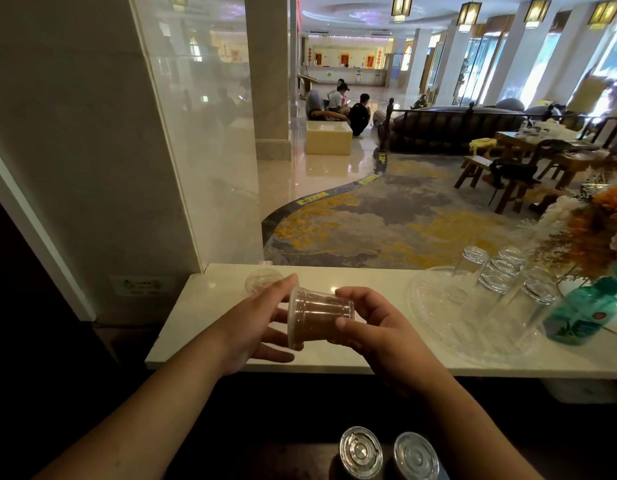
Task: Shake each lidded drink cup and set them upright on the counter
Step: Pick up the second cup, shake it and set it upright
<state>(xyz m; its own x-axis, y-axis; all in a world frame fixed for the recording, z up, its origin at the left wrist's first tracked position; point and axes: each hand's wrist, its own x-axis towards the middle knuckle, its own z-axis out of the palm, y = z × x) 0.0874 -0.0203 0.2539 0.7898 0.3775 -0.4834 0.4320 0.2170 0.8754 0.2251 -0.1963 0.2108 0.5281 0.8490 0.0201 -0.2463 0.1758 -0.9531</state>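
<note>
Lying on its side above the white surface [369,280], the cup [317,318] of brown drink is held by both hands. The left hand [255,323] pinches its wide end and the right hand [373,327] curls round its bottom. Two more lidded cups [361,452] (seen from the top) stand lower down.

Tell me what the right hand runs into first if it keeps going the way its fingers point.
The right hand points left: first comes the drink cup it holds, lying sideways, then probably the left hand at the cup's other end.
</note>
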